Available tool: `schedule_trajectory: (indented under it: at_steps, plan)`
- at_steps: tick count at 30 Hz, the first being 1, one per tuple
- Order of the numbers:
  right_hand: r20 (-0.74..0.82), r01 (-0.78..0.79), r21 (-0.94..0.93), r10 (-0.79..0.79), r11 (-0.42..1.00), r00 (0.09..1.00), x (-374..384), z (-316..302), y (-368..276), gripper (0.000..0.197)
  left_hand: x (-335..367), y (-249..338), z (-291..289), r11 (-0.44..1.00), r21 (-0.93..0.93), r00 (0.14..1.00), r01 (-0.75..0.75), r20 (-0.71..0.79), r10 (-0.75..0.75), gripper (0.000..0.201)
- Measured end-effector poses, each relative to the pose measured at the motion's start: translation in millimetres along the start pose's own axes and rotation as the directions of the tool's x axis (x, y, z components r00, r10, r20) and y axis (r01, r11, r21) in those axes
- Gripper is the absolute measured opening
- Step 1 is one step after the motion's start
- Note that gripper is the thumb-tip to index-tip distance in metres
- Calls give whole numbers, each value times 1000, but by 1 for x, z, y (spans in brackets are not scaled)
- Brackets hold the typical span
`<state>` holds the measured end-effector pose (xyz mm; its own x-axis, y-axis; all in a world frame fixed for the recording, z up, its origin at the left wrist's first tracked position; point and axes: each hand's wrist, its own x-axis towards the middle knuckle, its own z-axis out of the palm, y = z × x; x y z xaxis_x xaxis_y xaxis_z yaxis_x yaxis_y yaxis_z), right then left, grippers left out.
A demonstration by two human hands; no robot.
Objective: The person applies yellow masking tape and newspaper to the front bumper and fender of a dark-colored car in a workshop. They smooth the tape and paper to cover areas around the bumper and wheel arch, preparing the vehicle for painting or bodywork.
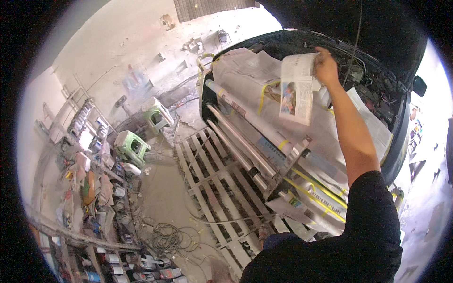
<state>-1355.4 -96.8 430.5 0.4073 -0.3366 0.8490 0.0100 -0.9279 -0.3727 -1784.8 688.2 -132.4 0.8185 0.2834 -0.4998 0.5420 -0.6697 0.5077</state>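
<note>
My right hand (pixel 325 69) is closed on the upper edge of a newspaper sheet (pixel 296 101), its arm stretched over the front of a car. The sheet hangs down, printed with text and a colour picture. Under it, more newspaper (pixel 245 70) covers the car's front, with strips of yellow masking tape (pixel 262 100) along it. A skin-coloured, blurred patch at the lower edge looks like part of my left hand or forearm (pixel 219 272); its fingers cannot be made out.
The raised black hood (pixel 330 21) stands over the engine bay (pixel 365 78). Shiny metal tubes (pixel 240 141) lie before the car, beside a slatted wooden pallet (pixel 222 184). Left are green stools (pixel 132 147), cluttered shelves (pixel 89 188) and a coiled cable (pixel 167 238) on the floor.
</note>
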Motion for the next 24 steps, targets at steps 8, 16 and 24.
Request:
schedule_trajectory:
  at_steps: [8, 16, 24]
  plan:
    - [6, -211, -413, 234, 886, 972, 26, 53, 103, 44, 59, 154, -72, 923, 246, 954, -295, 28, 298, 41]
    - [278, 61, -389, 54, 919, 959, -51, 32, 89, 48, 118, 273, -120, 966, 190, 976, -178, 162, 148, 48]
    - [71, -169, -26, 170, 985, 983, -122, -44, -64, 46, 280, 279, -121, 915, -124, 899, -383, 175, 400, 43]
